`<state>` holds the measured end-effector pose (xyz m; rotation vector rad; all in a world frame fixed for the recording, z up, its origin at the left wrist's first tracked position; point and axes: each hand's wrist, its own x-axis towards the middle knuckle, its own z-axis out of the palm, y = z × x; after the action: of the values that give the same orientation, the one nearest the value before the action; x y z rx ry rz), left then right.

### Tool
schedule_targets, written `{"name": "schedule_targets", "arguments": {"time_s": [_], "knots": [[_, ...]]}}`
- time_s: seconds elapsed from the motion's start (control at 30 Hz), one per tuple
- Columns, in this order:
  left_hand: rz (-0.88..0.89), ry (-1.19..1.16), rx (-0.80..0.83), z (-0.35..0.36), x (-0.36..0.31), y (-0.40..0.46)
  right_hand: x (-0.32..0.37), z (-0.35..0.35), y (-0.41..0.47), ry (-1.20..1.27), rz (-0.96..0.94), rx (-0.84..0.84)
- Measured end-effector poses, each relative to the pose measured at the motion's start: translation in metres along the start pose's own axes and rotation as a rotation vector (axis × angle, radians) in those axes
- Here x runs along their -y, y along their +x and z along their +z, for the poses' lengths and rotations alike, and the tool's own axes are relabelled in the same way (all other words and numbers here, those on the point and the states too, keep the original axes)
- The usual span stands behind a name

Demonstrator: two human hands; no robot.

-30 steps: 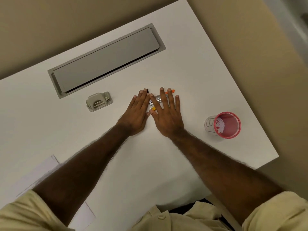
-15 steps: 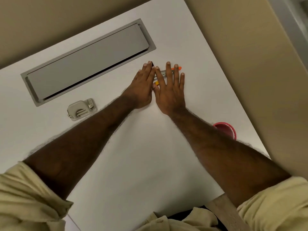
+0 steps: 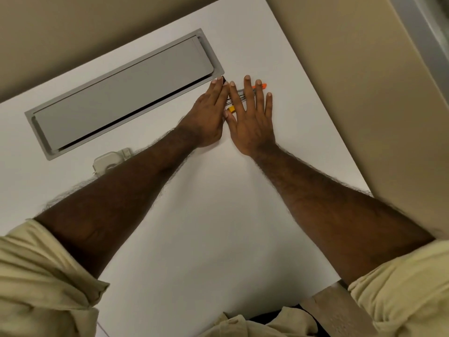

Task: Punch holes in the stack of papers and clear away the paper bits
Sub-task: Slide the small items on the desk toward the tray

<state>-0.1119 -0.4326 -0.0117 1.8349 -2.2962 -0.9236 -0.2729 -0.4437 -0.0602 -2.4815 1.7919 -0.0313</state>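
Both hands, left [image 3: 209, 117] and right [image 3: 252, 117], lie flat and spread over pens [image 3: 239, 94] beside the counter's grey hatch [image 3: 121, 93]; careless sweeping could roll them off.

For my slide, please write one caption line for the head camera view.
Both flat hands, left and right, press pens on a white desk, beside a grey hatch; hole punch is half hidden.

Office setting. I am at a white desk [image 3: 218, 215] with a grey cable-access hatch [image 3: 121, 103] set into its top, a hole punch [image 3: 109, 161] beside it, and pens [image 3: 239, 94] under my fingers. Beige floor around.
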Motion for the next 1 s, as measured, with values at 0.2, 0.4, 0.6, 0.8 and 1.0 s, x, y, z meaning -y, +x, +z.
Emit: {"name": "schedule_targets", "arguments": {"time_s": [0.2,0.4,0.6,0.8,1.0], "knots": [[-0.052,-0.011,-0.048,0.000,-0.007,-0.021,-0.004,-0.019,-0.004,0.014,-0.013,-0.006],[-0.156,-0.035,-0.067,-0.001,-0.020,-0.062,0.006,-0.037,-0.029,0.033,0.019,-0.010],[-0.223,-0.045,-0.090,0.007,-0.027,-0.125,0.036,-0.037,-0.079,0.025,-0.054,-0.058],[-0.268,-0.062,-0.153,0.029,-0.019,-0.195,0.081,-0.033,-0.130,0.025,-0.106,-0.026],[-0.334,-0.133,-0.256,0.064,0.006,-0.270,0.130,-0.027,-0.187,0.028,-0.202,-0.014]]}}
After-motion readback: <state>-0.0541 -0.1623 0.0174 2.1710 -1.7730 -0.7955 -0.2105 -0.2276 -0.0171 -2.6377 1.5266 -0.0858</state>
